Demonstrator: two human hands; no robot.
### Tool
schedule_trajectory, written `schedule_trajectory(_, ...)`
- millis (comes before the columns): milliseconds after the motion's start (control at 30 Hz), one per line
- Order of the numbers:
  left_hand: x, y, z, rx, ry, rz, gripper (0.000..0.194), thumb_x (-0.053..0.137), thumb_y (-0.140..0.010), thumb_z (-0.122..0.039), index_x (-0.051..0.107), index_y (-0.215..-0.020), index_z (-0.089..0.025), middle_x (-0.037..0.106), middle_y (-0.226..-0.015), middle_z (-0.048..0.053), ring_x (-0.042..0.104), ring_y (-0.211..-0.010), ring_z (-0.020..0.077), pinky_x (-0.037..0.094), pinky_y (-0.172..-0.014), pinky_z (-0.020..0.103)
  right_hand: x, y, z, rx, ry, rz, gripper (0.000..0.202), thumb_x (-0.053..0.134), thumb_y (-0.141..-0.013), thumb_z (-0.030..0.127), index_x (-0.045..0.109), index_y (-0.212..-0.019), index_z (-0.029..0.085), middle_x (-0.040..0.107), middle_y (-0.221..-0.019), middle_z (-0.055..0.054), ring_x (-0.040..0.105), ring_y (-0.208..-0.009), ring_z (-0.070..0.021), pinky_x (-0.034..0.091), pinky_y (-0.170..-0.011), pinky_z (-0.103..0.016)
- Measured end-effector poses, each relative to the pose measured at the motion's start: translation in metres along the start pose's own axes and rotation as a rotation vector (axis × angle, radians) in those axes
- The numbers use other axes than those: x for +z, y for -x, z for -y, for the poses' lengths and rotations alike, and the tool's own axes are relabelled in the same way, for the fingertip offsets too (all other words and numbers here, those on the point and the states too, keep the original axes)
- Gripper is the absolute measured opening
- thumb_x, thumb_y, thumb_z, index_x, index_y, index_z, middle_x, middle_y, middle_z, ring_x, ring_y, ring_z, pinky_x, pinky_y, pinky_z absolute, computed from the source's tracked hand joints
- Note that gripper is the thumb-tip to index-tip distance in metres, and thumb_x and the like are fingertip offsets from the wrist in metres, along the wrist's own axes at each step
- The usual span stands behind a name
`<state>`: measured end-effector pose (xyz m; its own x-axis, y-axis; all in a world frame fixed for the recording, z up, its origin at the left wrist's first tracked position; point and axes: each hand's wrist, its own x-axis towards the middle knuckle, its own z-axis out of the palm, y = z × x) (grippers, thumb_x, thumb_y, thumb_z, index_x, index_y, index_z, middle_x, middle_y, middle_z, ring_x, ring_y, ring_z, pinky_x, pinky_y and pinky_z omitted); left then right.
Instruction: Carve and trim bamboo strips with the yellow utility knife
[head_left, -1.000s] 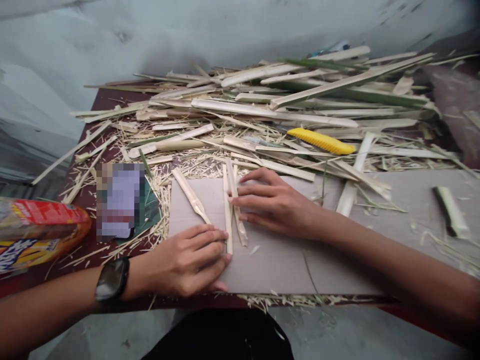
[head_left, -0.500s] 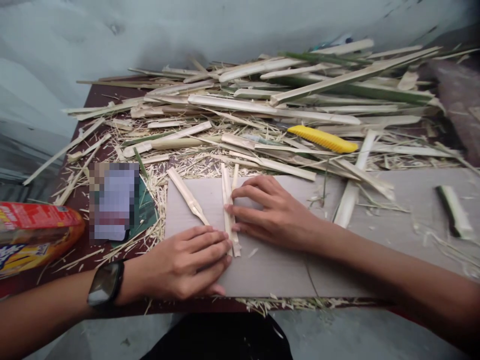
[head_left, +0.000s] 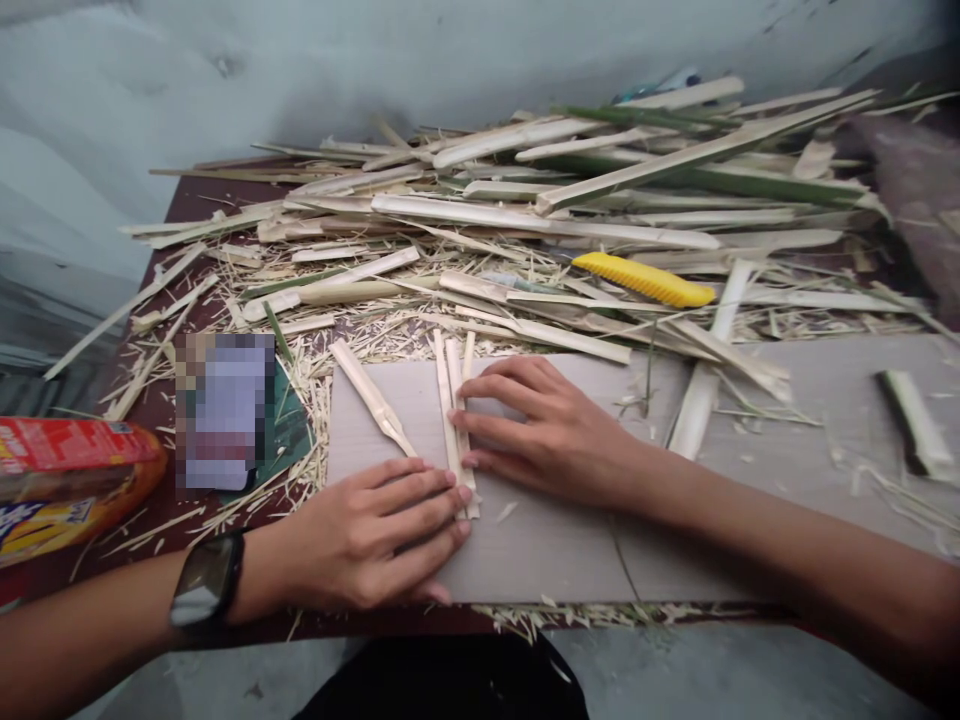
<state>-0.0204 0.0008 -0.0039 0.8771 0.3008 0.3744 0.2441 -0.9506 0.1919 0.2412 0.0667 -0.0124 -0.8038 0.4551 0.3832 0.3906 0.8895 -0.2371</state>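
Several narrow split-bamboo strips (head_left: 454, 390) lie side by side, pointing away from me, on a flat cardboard sheet (head_left: 532, 560). My left hand (head_left: 375, 535) rests palm down, its stretched fingertips over the strips' near ends, which they partly hide. From the other side, my right hand (head_left: 536, 420) touches the strips' right edge with outstretched fingertips. Just left of them lies a bamboo piece with a narrowed end (head_left: 371, 393), its tip reaching my left fingers. What lies under my left palm is hidden.
Behind the cardboard is a heap of split bamboo (head_left: 525, 210) and shavings, with a yellow-handled tool (head_left: 645, 280) on it. To the left are a blurred-out phone-like object (head_left: 225, 410), a green mat (head_left: 291, 425) and a red-labelled plastic jar (head_left: 75, 480). A short bamboo piece (head_left: 915, 425) lies at right.
The strips' far ends have fanned apart slightly, so a thin strip now shows at the left. My left fingers have shifted slightly right over the near ends. The right hand has barely moved.
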Motion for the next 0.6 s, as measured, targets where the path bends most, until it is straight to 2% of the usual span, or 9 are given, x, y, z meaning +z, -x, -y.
schedule_trajectory(167,0.000,0.000,0.000,0.002,-0.014,0.019,0.046,0.050,-0.105,-0.045,0.068,-0.123,-0.007,0.070,-0.129,0.014,0.064,-0.122,0.0293,0.052,-0.106,0.045,-0.005,-0.002,0.000,-0.006,-0.020,0.033,0.031,0.060,-0.098,0.039,0.067,-0.118,0.017,0.068,-0.123,-0.009,0.054,-0.118,-0.0252,0.043,-0.103,-0.043)
schedule_trajectory(300,0.000,0.001,0.001,-0.018,-0.023,0.017,0.044,0.052,-0.104,-0.043,0.068,-0.123,-0.006,0.069,-0.129,0.017,0.062,-0.125,0.0306,0.047,-0.110,0.046,-0.008,-0.002,-0.001,0.056,0.033,0.050,0.028,0.057,-0.099,0.043,0.071,-0.102,0.018,0.070,-0.116,-0.007,0.056,-0.110,-0.0237,0.043,-0.097,-0.040)
schedule_trajectory(433,0.000,0.002,0.000,-0.031,-0.006,0.025,0.044,0.049,-0.106,-0.042,0.067,-0.123,-0.006,0.067,-0.131,0.018,0.059,-0.127,0.0309,0.044,-0.110,0.046,-0.010,-0.001,-0.001,0.133,0.074,0.062,0.028,0.058,-0.100,0.038,0.066,-0.084,0.016,0.069,-0.107,-0.009,0.058,-0.101,-0.0215,0.044,-0.091,-0.038)
schedule_trajectory(500,0.000,0.001,0.000,-0.029,-0.013,0.037,0.045,0.048,-0.106,-0.042,0.066,-0.126,-0.006,0.067,-0.133,0.017,0.058,-0.127,0.0308,0.043,-0.110,0.047,-0.011,0.000,0.001,0.151,0.090,0.070,0.026,0.056,-0.100,0.036,0.066,-0.087,0.015,0.068,-0.105,-0.011,0.058,-0.100,-0.0213,0.045,-0.090,-0.037)
schedule_trajectory(600,-0.001,0.001,0.000,-0.034,-0.029,0.054,0.046,0.048,-0.106,-0.041,0.064,-0.129,-0.005,0.066,-0.134,0.017,0.057,-0.128,0.0328,0.041,-0.110,0.049,-0.016,0.000,0.003,0.151,0.122,0.099,0.019,0.055,-0.099,0.028,0.067,-0.105,0.015,0.066,-0.107,-0.012,0.057,-0.103,-0.0234,0.046,-0.090,-0.038)
